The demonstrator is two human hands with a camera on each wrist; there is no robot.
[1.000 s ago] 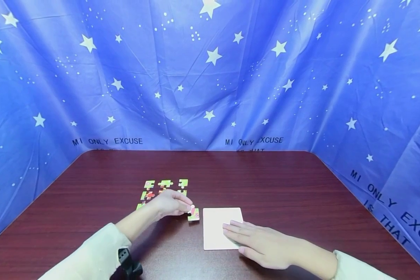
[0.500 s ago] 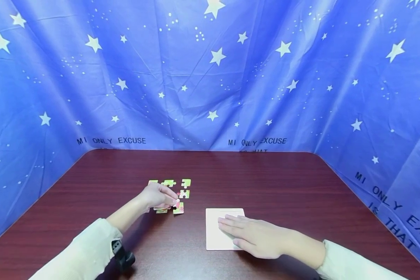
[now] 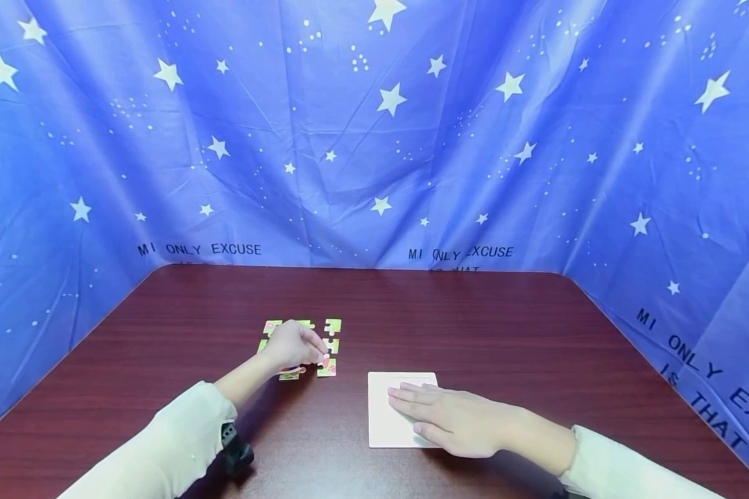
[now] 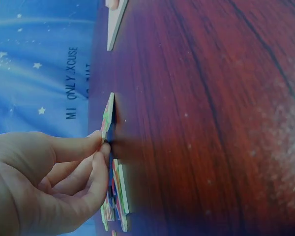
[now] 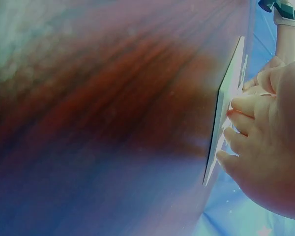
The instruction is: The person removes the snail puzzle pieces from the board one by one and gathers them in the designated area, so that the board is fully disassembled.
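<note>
My left hand (image 3: 290, 346) pinches a jigsaw puzzle piece (image 3: 328, 369) by its pink end, between thumb and fingertips. In the left wrist view the pinched puzzle piece (image 4: 107, 116) tilts just over the table. It sits at the near right corner of a loose layout of green-and-red pieces, such as the far right piece (image 3: 333, 325) and the one below it (image 3: 331, 345). The hand hides the middle of this layout. With fingers straight, my right hand (image 3: 455, 419) lies flat on a white square board (image 3: 387, 416), which the right wrist view shows edge-on.
The dark red wooden table (image 3: 474, 319) runs back to a blue curtain (image 3: 324, 125) with stars and lettering. A black wrist device (image 3: 237, 447) hangs at the left sleeve, close over the tabletop.
The left hand has carried the puzzle piece leftward and away, from beside the white board to the corner of the layout. My right hand has stayed on the board, its fingers slightly further across.
</note>
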